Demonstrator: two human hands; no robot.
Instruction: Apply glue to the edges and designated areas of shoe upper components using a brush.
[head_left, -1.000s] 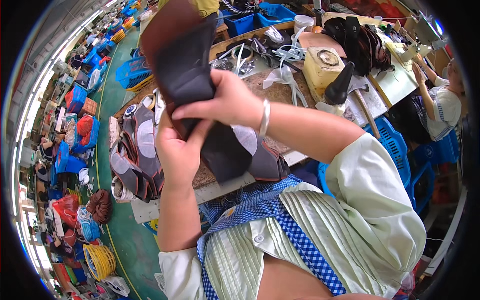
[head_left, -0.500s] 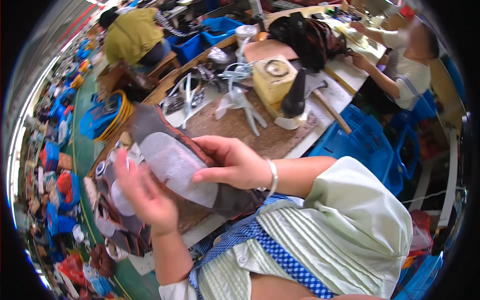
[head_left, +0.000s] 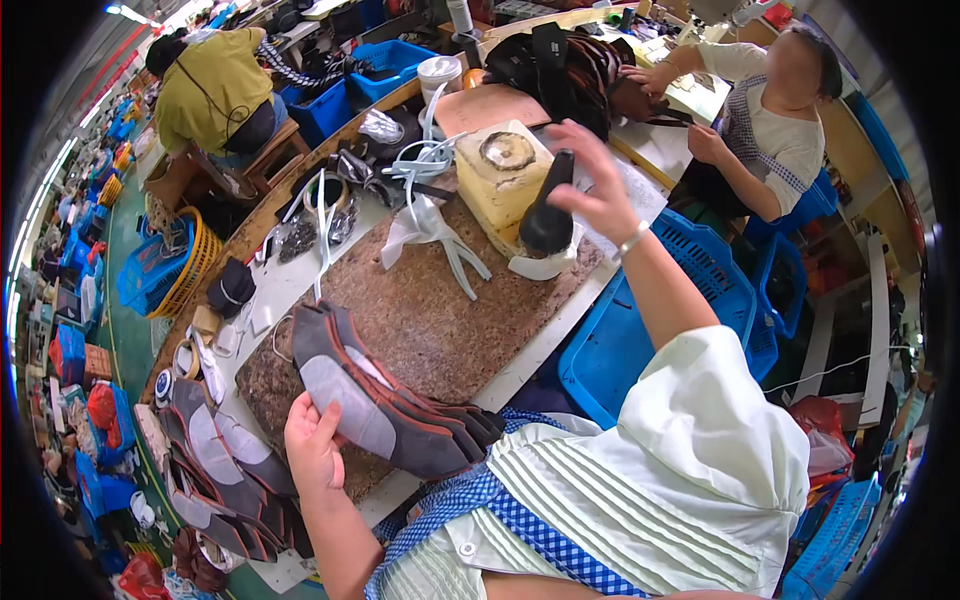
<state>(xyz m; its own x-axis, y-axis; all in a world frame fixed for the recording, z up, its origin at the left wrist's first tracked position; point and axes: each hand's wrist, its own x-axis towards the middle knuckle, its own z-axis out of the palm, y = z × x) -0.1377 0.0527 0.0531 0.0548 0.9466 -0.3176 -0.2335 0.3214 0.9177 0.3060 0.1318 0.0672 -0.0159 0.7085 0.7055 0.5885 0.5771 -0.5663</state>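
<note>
My left hand [head_left: 315, 440] grips the near-left edge of a stack of dark grey shoe upper pieces [head_left: 400, 410], its thumb lying on the top piece. Each piece has reddish-brown edging; the top one carries a light grey patch. The stack lies at the table's front edge against my body. My right hand [head_left: 598, 190], somewhat blurred, is raised with its fingers apart, beside a black rounded, bottle-shaped object [head_left: 548, 212]. That object leans at a yellowish block [head_left: 492, 185] with a round recess on top. Whether my fingers touch it I cannot tell.
More shoe upper pieces [head_left: 215, 450] lie left. White straps [head_left: 430, 235] lie across the brown board [head_left: 420, 310]. A blue basket [head_left: 590, 365] stands right of the table. One person [head_left: 790, 140] works at far right, another [head_left: 210, 95] at far left.
My right hand has left the shoe upper pieces and moved up and right to the black object. My left hand has settled on the stack's edge. The wooden-handled hammer no longer shows.
</note>
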